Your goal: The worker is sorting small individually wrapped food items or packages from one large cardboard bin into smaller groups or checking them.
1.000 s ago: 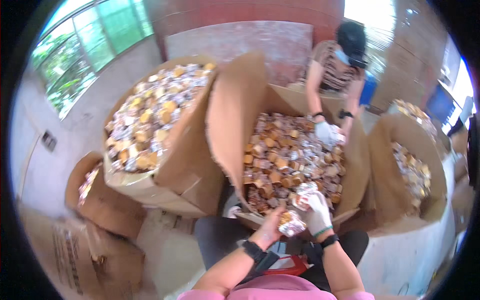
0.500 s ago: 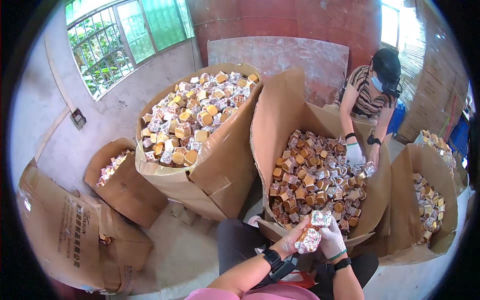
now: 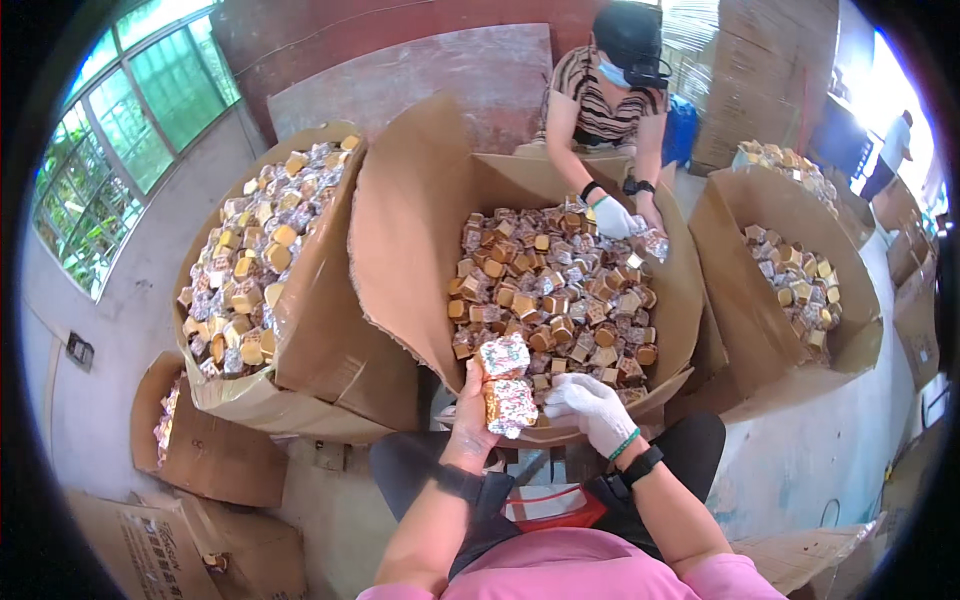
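Two silver wrapped blocks with red and green specks (image 3: 507, 384) sit gripped in the bare left hand (image 3: 469, 418), at the near edge of a large brown cardboard box (image 3: 412, 225) heaped with small tan-and-silver blocks (image 3: 550, 290). Just beside them, the white-gloved right hand (image 3: 597, 418) is loosely open, fingers slightly curled.
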